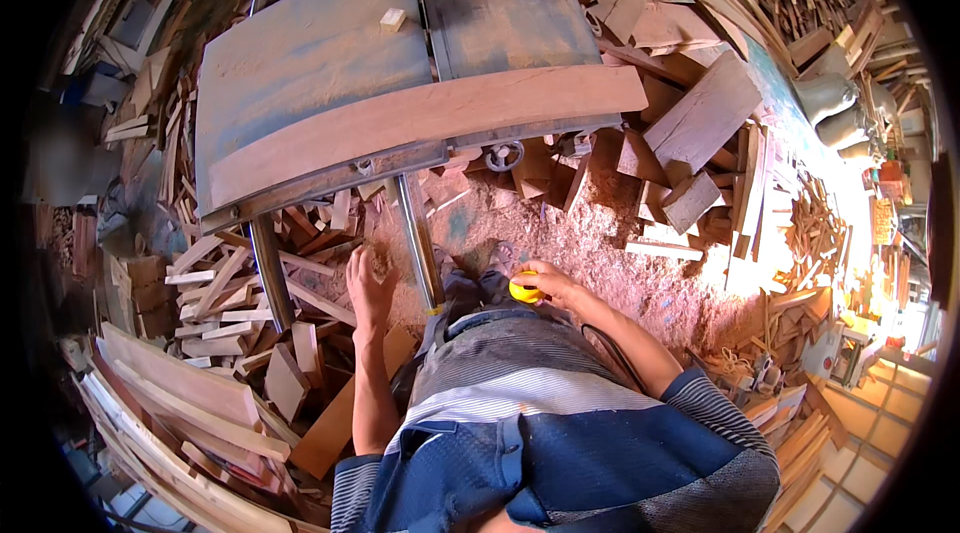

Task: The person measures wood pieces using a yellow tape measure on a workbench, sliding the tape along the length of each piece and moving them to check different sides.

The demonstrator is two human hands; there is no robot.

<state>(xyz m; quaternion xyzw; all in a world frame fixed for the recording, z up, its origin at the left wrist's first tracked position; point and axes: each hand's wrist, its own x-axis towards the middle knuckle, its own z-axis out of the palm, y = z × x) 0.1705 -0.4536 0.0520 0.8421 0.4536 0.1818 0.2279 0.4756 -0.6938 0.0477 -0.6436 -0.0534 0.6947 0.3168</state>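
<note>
My right hand [546,283], close to my waist, is closed around a round yellow tape measure [523,287]; no drawn-out blade can be seen. To the left, my left hand [370,283] hangs in the air beside a shiny metal rail [418,243], its fingers apart and loosely bent, with nothing visible in them. Ahead of both hands lies a long wooden board [430,118] along the near edge of the saw table [310,53]. Neither hand touches the board.
A small wood block [393,20] sits on the dusty table top, with more offcuts farther back. Below the table's edge is a handwheel [504,156]. Scrap piles [225,303] crowd the left, thick timber [704,118] the right. Sawdust [600,233] covers the floor.
</note>
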